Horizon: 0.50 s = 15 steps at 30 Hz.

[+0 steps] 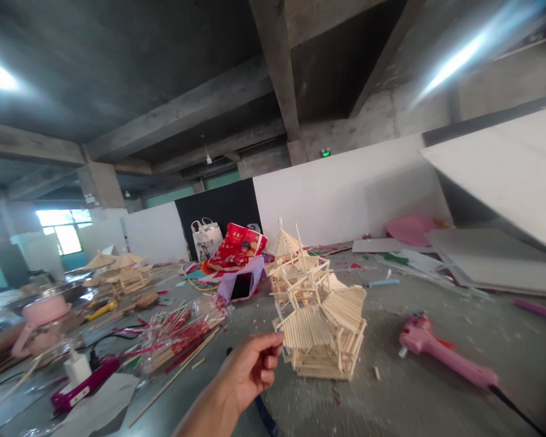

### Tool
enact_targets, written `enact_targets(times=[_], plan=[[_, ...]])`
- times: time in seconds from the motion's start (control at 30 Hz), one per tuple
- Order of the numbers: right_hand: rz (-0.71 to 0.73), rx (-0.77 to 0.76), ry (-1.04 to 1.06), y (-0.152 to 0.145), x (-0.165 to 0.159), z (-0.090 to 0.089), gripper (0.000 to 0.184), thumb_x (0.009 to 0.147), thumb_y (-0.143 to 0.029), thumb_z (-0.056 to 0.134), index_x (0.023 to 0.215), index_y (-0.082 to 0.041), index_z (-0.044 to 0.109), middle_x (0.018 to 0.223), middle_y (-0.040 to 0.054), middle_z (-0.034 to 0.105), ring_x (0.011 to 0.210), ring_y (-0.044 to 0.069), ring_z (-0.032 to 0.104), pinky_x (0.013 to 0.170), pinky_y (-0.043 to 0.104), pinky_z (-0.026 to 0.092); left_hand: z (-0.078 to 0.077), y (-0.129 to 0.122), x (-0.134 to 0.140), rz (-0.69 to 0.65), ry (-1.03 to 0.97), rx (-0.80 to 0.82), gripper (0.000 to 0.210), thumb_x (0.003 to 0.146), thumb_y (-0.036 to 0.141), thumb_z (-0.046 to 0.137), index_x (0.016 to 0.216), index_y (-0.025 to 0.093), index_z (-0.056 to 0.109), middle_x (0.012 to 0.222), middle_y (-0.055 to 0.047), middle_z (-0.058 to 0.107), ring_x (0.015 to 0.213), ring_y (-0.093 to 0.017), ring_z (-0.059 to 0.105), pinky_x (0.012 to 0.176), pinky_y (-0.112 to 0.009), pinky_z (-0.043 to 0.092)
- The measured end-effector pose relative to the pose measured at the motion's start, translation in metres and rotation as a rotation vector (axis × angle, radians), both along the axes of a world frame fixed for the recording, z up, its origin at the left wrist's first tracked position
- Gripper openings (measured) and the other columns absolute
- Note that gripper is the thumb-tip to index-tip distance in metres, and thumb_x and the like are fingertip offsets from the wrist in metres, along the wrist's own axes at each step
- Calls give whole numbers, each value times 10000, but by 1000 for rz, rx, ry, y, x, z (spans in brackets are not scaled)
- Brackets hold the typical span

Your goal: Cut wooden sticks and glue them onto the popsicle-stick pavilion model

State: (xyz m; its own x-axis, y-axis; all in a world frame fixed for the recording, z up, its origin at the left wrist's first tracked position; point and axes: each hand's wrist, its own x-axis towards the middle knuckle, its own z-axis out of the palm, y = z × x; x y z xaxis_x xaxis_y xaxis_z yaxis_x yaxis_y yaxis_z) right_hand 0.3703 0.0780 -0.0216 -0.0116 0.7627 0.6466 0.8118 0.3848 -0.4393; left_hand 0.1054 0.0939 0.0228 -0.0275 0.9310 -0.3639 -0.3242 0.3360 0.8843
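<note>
Fingers (271, 340) of the nearer, left hand (246, 371) are almost closed; I can't tell if they pinch the stick house (307, 328). It stands just right, in the frame's lower middle, its long way pointing up.

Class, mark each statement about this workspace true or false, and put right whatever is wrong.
1. The left hand is at the left side of the wooden stick model. True.
2. The phone lies to the right of the model in the picture. False: the phone lies to its left.
3. The model's nearest roof panels are rows of thin sticks side by side. True.
4. The pink glue gun stands upright. False: the glue gun lies on the grey tabletop.
5. Both of the person's hands hold the model. False: only the left hand is in view.
</note>
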Motion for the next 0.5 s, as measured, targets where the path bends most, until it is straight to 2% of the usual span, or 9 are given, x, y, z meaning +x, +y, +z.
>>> enact_targets(times=[0.07,0.17,0.33,0.5], plan=[[-21,27,23,23,4,8,425,910,-403,356,631,-157,560,586,-30,536,604,103,558,560,215,471,0,0,1,3,-6,-1,173,635,188,682,644,117,524,544,43,519,364,14,380,314,-95,205],[-33,47,41,37,8,9,456,912,-419,342,596,-158,543,530,-37,507,560,96,543,540,213,463,-1,0,1,4,-10,-3,169,642,187,673,645,119,518,536,47,512,365,12,379,315,-95,200],[-35,62,46,37,9,2,461,913,-426,327,617,-151,550,572,-31,523,559,85,524,514,193,438,-1,0,0,3,-12,-11,174,645,189,667,631,115,510,534,44,512,369,12,384,315,-94,197],[-36,72,40,33,14,5,416,910,-415,355,657,-151,554,613,-28,538,600,98,543,549,213,467,0,1,0,-8,-12,-9,175,638,183,672,643,119,509,533,46,509,371,10,382,320,-96,195]])
